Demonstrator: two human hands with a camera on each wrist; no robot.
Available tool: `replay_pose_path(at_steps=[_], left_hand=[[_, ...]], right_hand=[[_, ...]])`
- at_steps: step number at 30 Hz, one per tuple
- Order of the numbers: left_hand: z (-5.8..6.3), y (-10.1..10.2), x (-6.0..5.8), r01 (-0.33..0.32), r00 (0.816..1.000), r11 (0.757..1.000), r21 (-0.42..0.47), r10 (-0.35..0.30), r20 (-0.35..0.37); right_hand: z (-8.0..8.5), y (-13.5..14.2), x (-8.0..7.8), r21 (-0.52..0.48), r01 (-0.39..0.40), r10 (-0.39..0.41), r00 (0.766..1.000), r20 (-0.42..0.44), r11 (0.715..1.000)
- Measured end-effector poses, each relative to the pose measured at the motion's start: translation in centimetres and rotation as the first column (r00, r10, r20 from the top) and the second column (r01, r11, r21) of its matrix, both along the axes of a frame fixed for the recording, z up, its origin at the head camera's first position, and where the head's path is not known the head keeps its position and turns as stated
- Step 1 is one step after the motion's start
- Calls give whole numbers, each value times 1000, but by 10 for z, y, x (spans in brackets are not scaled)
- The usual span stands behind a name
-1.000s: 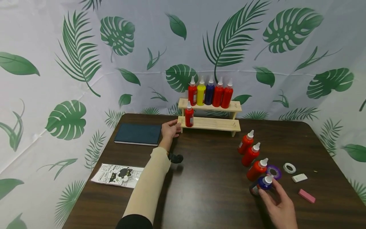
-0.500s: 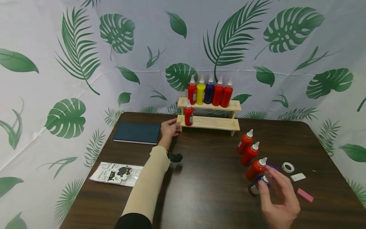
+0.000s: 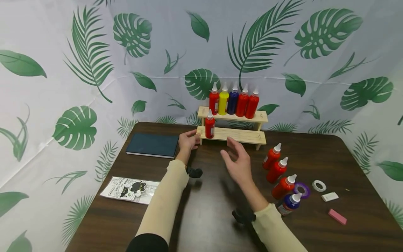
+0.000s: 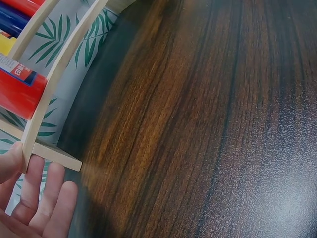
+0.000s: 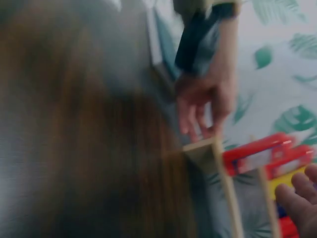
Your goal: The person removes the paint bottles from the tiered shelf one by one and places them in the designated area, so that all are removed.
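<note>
My left hand [image 3: 187, 141] pinches the left end of a two-step wooden rack [image 3: 237, 134]. In the left wrist view the thumb lies above the lower board [image 4: 57, 69] and the fingers [image 4: 52, 196] are beneath it. On that board's left end stands a red squeeze bottle [image 3: 209, 128] with a white nozzle. Along the upper step stand several more: red ones, a yellow bottle [image 3: 223, 103] and a blue bottle [image 3: 233, 102]. My right hand [image 3: 240, 161] hovers in front of the rack, fingers apart, holding nothing. The right wrist view is blurred.
At the right, red bottles [image 3: 277, 171] and a dark blue bottle [image 3: 289, 204] form a slanting row. Beside them lie a purple tape roll [image 3: 306, 191], a white ring [image 3: 319, 186], a white eraser [image 3: 330, 196] and a pink eraser [image 3: 337, 216]. A dark notebook [image 3: 152, 144] and a cat-print packet [image 3: 130, 190] lie left.
My right hand has let go of the dark blue bottle at the end of the row and moved up and left towards the rack. The left hand stays at the rack's end.
</note>
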State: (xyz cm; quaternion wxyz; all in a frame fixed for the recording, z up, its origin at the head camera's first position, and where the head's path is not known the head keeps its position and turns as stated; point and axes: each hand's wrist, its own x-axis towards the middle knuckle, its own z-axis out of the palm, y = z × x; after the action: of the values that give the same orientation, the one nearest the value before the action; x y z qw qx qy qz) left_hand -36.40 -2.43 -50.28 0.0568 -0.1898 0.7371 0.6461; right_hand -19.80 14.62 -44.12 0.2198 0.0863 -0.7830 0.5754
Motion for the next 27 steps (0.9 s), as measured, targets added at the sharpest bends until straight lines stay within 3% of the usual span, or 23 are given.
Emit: replay_pose_path(at_steps=[3,7,11,18,23,27], left_hand=[[0,1,2,5,1000,1000,2,-5,-3],[-1,3,1,3,1000,1000,4,-3,-5],[-1,2,1,-1,1000,1000,6,1,-10],[-2,1,0,1,1000,1000,7,-1,-7],[-2,0,0,-5,1000,1000,8,5,-12],[-2,-1,-2,-12,1000,1000,5,12,-1]], right_hand=[[-18,-6,-44,7,-8,7,992,127,1000],[-15,-15,-83,51,-39,28,978,206,998],[-5,-22,-109,115,-63,30,962,271,991],[6,-27,-127,215,-134,45,927,373,967],[6,-26,-127,235,-134,43,933,357,963],[-1,-25,-121,156,-104,53,952,302,982]])
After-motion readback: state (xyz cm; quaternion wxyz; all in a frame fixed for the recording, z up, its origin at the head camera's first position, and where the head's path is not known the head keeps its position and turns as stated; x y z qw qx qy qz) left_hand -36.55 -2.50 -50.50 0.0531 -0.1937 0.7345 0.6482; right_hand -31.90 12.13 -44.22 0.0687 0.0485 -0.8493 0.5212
